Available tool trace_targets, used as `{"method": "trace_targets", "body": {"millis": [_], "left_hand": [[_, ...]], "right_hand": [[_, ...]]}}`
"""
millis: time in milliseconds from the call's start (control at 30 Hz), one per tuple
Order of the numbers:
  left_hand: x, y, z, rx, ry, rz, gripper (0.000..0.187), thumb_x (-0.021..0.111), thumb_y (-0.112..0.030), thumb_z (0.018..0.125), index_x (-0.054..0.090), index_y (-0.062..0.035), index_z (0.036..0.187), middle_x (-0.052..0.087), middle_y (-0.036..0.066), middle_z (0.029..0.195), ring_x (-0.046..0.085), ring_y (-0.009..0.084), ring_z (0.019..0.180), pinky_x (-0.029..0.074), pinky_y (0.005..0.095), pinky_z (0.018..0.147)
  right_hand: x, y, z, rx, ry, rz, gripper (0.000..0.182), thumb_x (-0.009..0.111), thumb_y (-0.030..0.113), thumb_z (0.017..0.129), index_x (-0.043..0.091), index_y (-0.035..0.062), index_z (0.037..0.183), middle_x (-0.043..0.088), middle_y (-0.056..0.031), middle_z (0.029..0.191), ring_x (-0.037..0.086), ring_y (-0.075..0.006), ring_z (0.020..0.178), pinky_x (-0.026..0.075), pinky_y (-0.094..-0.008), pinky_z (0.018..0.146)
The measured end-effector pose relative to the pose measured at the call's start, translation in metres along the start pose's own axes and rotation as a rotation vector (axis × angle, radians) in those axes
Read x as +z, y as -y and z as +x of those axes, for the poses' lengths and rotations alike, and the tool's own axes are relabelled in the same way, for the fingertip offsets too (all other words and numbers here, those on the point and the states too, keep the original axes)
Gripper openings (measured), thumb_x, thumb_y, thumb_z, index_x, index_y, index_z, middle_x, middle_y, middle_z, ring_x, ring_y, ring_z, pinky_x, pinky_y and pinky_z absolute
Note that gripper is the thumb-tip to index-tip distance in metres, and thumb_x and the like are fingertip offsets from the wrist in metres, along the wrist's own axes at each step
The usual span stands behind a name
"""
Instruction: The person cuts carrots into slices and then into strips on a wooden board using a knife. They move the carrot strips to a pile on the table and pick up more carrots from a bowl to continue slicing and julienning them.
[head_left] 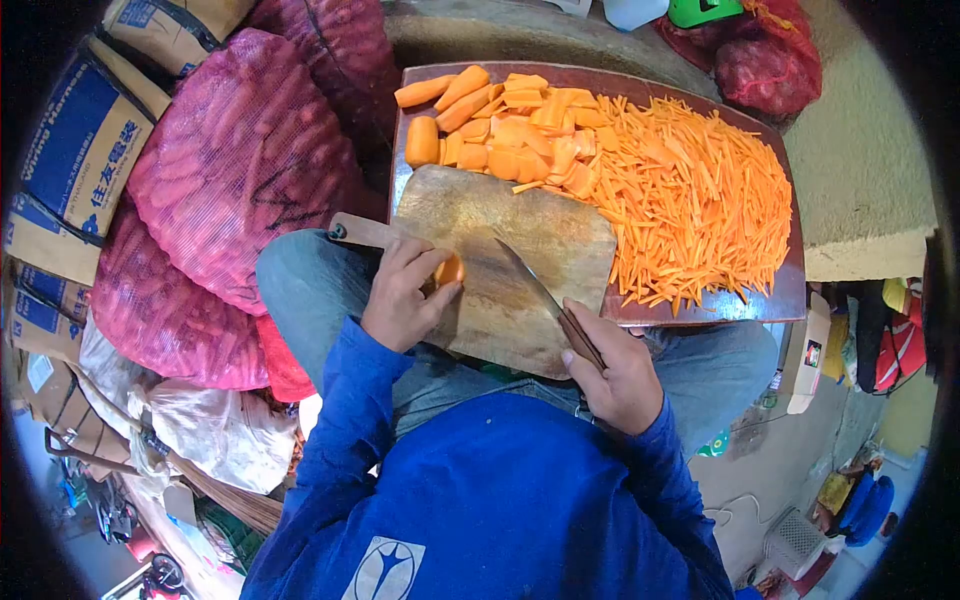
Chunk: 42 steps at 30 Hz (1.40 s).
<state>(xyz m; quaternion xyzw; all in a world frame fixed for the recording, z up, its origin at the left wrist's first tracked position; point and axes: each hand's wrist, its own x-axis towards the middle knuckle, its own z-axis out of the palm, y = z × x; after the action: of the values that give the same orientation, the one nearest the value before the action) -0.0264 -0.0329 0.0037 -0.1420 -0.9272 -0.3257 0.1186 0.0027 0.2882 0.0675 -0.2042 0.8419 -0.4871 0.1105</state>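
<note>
A worn wooden cutting board (530, 230) lies on a dark red tabletop (790, 240) in front of me. My left hand (405, 290) grips a short piece of carrot (450, 270) over the board's left part. My right hand (620, 370) is closed around the brown handle of a knife (540, 285), whose blade points up and left above the board. Behind the board lie peeled carrots (463, 83) and a heap of carrot slices (530, 140). A large pile of thin carrot strips (700, 200) covers the table's right side.
Pink mesh sacks (245, 170) and blue-and-brown cardboard boxes (80, 150) crowd the left. A red net bag (765, 70) stands behind the table. At lower left is a straw broom (220, 485); a woven basket (795, 540) is at lower right.
</note>
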Motion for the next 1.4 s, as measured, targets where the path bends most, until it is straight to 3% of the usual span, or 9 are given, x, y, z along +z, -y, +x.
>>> {"method": "trace_targets", "body": {"millis": [433,767,900,967,1100,1167,1200,1267,1400], "left_hand": [[0.058,-0.051,0.009,0.14,-0.038,-0.011,0.033,0.085,-0.006,0.08,0.073,-0.0016,0.11,0.065,0.018,0.104,0.062,0.0398,0.094,0.051,0.0474,0.081],[0.052,-0.051,0.005,0.168,0.05,0.04,0.041,0.076,-0.01,0.085,0.07,-0.0036,0.125,0.057,0.017,0.116,0.055,0.0375,0.104,0.047,0.049,0.089],[0.055,-0.049,0.002,0.161,0.064,0.044,0.04,0.076,-0.01,0.084,0.07,-0.0034,0.123,0.058,0.017,0.115,0.055,0.0376,0.104,0.046,0.0489,0.089],[0.052,-0.052,0.004,0.139,0.084,0.027,0.04,0.077,-0.011,0.083,0.071,-0.0028,0.121,0.059,0.016,0.113,0.055,0.0374,0.104,0.046,0.0488,0.089],[0.059,-0.048,0.002,0.148,0.002,0.043,0.04,0.077,-0.012,0.082,0.071,-0.003,0.12,0.059,0.015,0.111,0.055,0.037,0.104,0.046,0.0486,0.089],[0.056,-0.05,0.002,0.131,0.023,0.028,0.038,0.078,-0.012,0.082,0.071,-0.0035,0.118,0.059,0.015,0.11,0.055,0.0368,0.103,0.046,0.0486,0.088],[0.056,-0.049,0.0,0.123,0.021,0.028,0.038,0.078,-0.012,0.082,0.071,-0.0035,0.118,0.059,0.015,0.11,0.055,0.0368,0.103,0.046,0.0486,0.088],[0.058,-0.047,0.0,0.143,0.006,0.027,0.035,0.078,-0.012,0.082,0.071,-0.004,0.115,0.059,0.015,0.109,0.056,0.037,0.103,0.045,0.0489,0.088],[0.055,-0.049,0.0,0.125,0.029,0.033,0.039,0.083,-0.009,0.08,0.074,-0.0063,0.118,0.063,0.015,0.114,0.057,0.0386,0.101,0.047,0.0487,0.086]], "right_hand": [[-0.004,0.008,-0.004,0.029,0.019,-0.105,0.057,0.073,0.011,0.095,0.057,-0.0013,0.149,0.073,-0.0269,0.124,0.071,-0.0445,0.114,0.058,-0.0463,0.097],[-0.002,0.027,-0.013,0.065,0.16,-0.462,0.057,0.069,0.02,0.1,0.052,0.0036,0.152,0.069,-0.0188,0.103,0.072,-0.039,0.08,0.059,-0.0483,0.067],[0.018,0.017,0.015,0.144,0.171,-0.43,0.059,0.069,0.013,0.098,0.05,0.0012,0.153,0.069,-0.0249,0.108,0.071,-0.0449,0.093,0.057,-0.052,0.078],[0.022,0.006,0.024,-0.086,0.1,-0.428,0.06,0.068,0.018,0.1,0.047,0.0031,0.154,0.068,-0.0197,0.102,0.072,-0.0401,0.077,0.058,-0.0512,0.064],[0.013,0.011,0.028,-0.113,0.082,-0.423,0.059,0.068,0.017,0.1,0.047,0.0034,0.154,0.068,-0.0201,0.101,0.072,-0.0413,0.077,0.058,-0.0522,0.065],[0.004,0.034,0.021,0.148,0.232,-0.411,0.058,0.067,0.011,0.099,0.048,-0.0005,0.152,0.069,-0.0249,0.11,0.07,-0.0454,0.098,0.057,-0.0523,0.081],[0.007,0.033,0.019,0.147,0.241,-0.411,0.058,0.067,0.011,0.099,0.048,-0.0005,0.152,0.069,-0.0249,0.11,0.07,-0.0454,0.098,0.057,-0.0523,0.081],[0.015,0.026,0.016,0.072,0.18,-0.499,0.058,0.067,0.017,0.099,0.048,0.0023,0.152,0.068,-0.0208,0.1,0.072,-0.0425,0.078,0.058,-0.0515,0.067],[0.022,0.011,0.029,-0.041,0.124,-0.461,0.058,0.067,0.017,0.099,0.048,0.0032,0.152,0.069,-0.0204,0.1,0.072,-0.0415,0.079,0.059,-0.0508,0.069]]}}
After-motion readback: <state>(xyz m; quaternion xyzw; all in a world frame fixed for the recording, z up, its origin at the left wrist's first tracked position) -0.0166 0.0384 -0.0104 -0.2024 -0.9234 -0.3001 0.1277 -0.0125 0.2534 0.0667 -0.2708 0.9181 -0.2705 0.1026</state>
